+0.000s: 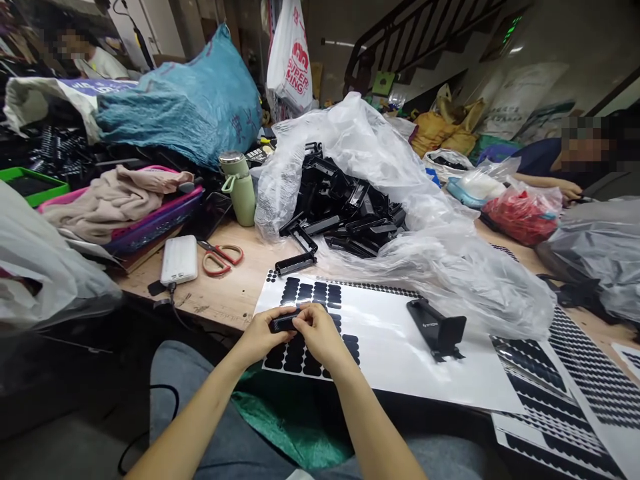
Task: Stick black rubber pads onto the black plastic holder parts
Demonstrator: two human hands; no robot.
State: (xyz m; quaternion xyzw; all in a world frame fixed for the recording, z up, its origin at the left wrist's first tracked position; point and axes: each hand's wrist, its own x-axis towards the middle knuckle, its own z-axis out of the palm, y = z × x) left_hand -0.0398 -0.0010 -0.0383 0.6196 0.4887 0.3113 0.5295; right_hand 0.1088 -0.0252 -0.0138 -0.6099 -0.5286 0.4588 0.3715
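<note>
Across the table (pixel 227 303) from me, 2 bare hands meet over a white sheet (pixel 380 353) printed with rows of black stickers (pixel 293 360). The left hand (pixel 267 330) grips the left end of a small black part (pixel 283 323), fingers curled round it. The right hand (pixel 317 330) is closed at the part's other end, thumb and fingertips drawn together on it; they hide so much that I can't tell whether they also pinch a sticker. The part is above the left portion of the sheet, among the sticker rows.

Farther right on that same sheet sits 1 black stand (pixel 441 330), its plate tilted up. Just beyond the sheet, a big clear plastic bag (pixel 360 123) gapes around a heap of black parts (pixel 350 213), a few spilling onto the wood. To the left I see red-handled scissors (pixel 223 259) beside a white power bank (pixel 179 260), with a pale green flask (pixel 243 193) behind them. More patterned sheets (pixel 555 407) overlap at the right. Over there, a co-worker's hand (pixel 567 190) rests near a red bundle (pixel 523 213).
</note>
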